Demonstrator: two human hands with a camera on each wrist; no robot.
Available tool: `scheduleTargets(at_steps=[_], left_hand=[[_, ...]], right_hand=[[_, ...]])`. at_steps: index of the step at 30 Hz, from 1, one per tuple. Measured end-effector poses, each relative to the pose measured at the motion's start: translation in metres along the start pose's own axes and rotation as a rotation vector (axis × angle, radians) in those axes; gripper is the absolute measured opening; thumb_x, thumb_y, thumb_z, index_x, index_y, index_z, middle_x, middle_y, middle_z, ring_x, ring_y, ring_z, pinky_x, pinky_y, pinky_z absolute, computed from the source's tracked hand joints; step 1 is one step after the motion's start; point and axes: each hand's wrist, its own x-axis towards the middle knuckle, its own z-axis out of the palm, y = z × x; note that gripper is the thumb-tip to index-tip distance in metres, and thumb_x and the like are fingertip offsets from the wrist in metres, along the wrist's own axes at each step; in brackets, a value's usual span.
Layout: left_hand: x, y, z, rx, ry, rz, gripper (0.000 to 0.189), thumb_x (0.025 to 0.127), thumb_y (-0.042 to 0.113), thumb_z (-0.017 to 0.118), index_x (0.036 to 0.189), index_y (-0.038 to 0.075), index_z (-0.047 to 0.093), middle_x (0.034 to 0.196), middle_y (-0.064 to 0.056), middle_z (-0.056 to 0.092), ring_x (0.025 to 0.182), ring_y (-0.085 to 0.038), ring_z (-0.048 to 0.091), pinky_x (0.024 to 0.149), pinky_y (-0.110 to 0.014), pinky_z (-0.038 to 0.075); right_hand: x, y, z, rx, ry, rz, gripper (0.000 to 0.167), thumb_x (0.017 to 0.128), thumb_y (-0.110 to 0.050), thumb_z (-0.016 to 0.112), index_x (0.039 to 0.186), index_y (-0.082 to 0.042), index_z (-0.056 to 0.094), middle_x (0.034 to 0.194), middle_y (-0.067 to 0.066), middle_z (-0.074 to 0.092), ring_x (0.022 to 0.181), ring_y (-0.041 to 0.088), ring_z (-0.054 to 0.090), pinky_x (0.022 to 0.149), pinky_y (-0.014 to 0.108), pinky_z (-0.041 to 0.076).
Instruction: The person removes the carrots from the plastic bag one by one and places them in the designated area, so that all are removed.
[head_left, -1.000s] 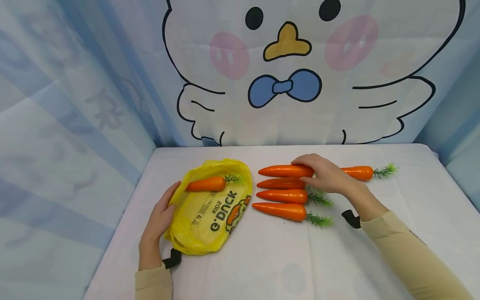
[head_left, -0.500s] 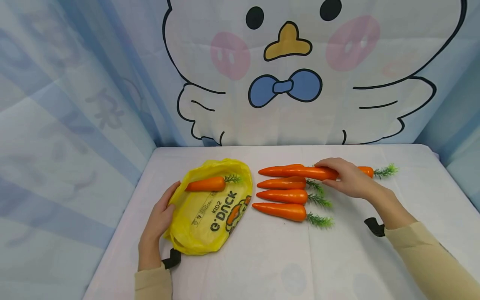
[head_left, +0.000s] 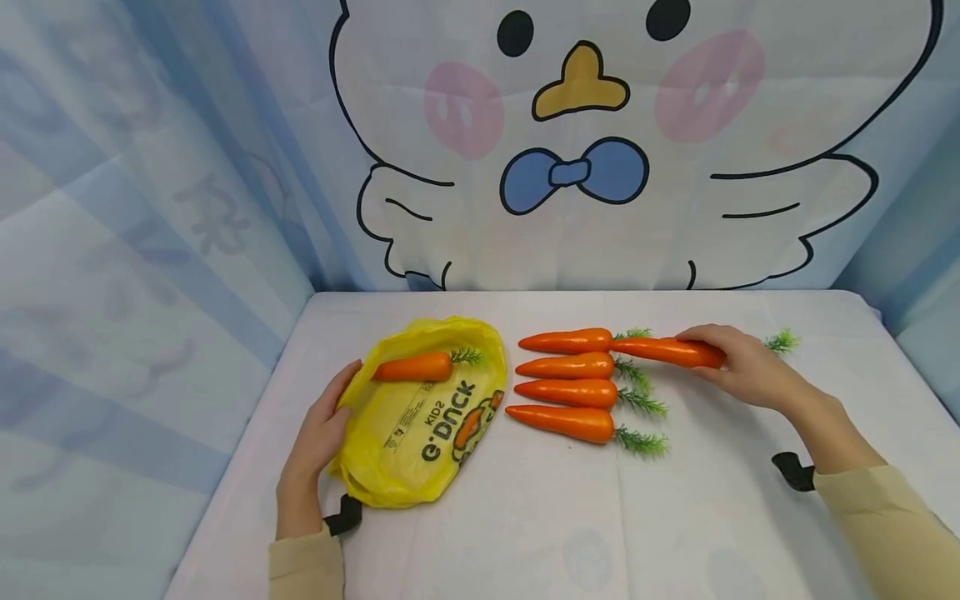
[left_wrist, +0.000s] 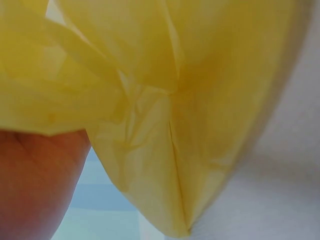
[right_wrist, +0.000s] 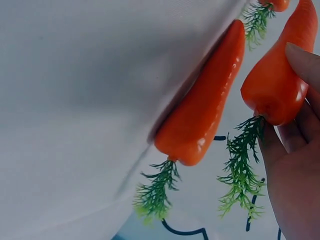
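Note:
My right hand [head_left: 750, 369] grips an orange toy carrot [head_left: 675, 350] by its thick end, thumb and fingers around it. In the right wrist view that held carrot [right_wrist: 280, 75] has its green top hanging down. Beside it another carrot [right_wrist: 200, 105] lies on the table; in the head view my hand covers most of it and its green top [head_left: 782, 342] shows. My left hand [head_left: 321, 429] holds the left edge of a yellow plastic bag [head_left: 375, 450], fingers partly hidden behind it. One carrot [head_left: 416, 367] lies on the bag.
Several carrots lie in a stacked row in the middle, the nearest carrot [head_left: 570, 422] at the front, tips pointing left. The white-covered table [head_left: 540, 525] reaches back to a cartoon-printed curtain [head_left: 570, 242]. A blue curtain [head_left: 150, 333] hangs at the left.
My right hand has moved right, drawing the gripped carrot off the back of the row toward the carrot at the far right. My left hand and the bag have stayed put.

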Motion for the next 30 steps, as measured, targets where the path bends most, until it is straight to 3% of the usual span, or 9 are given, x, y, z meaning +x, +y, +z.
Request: scheduleTargets(at_steps=[7, 14, 22, 30], left_hand=[[0.001, 0.001, 0.001, -0.012, -0.001, -0.005, 0.066, 0.096, 0.001, 0.034, 0.161, 0.017, 0.029, 0.165, -0.007, 0.026, 0.151, -0.032, 0.019, 0.120, -0.056, 0.016], [0.001, 0.000, 0.001, -0.018, 0.003, -0.002, 0.066, 0.097, 0.001, 0.034, 0.161, 0.017, 0.029, 0.165, -0.008, 0.026, 0.151, -0.032, 0.019, 0.120, -0.056, 0.016], [0.000, 0.001, 0.001, -0.015, 0.001, -0.014, 0.065, 0.098, 0.001, 0.034, 0.161, 0.018, 0.029, 0.165, -0.006, 0.026, 0.151, -0.030, 0.019, 0.120, -0.054, 0.016], [-0.001, 0.003, -0.001, -0.017, -0.004, -0.004, 0.065, 0.098, 0.000, 0.034, 0.160, 0.017, 0.029, 0.165, -0.006, 0.026, 0.151, -0.030, 0.018, 0.121, -0.053, 0.014]], right_hand=[[-0.012, 0.012, -0.002, -0.014, -0.016, 0.057, 0.047, 0.082, 0.008, 0.074, 0.127, 0.005, 0.062, 0.123, 0.028, 0.061, 0.109, 0.045, 0.055, 0.094, 0.066, 0.043], [-0.021, 0.024, 0.002, -0.022, -0.002, 0.055, 0.049, 0.080, 0.006, 0.078, 0.125, 0.004, 0.062, 0.122, 0.027, 0.060, 0.111, 0.045, 0.054, 0.092, 0.063, 0.042], [-0.029, 0.032, 0.005, -0.003, -0.057, 0.130, 0.047, 0.081, 0.003, 0.077, 0.126, 0.004, 0.062, 0.126, 0.029, 0.058, 0.115, 0.048, 0.050, 0.097, 0.070, 0.038], [-0.034, 0.036, 0.008, -0.019, -0.059, 0.116, 0.045, 0.080, 0.002, 0.078, 0.123, 0.004, 0.064, 0.123, 0.029, 0.060, 0.111, 0.047, 0.053, 0.094, 0.068, 0.040]])
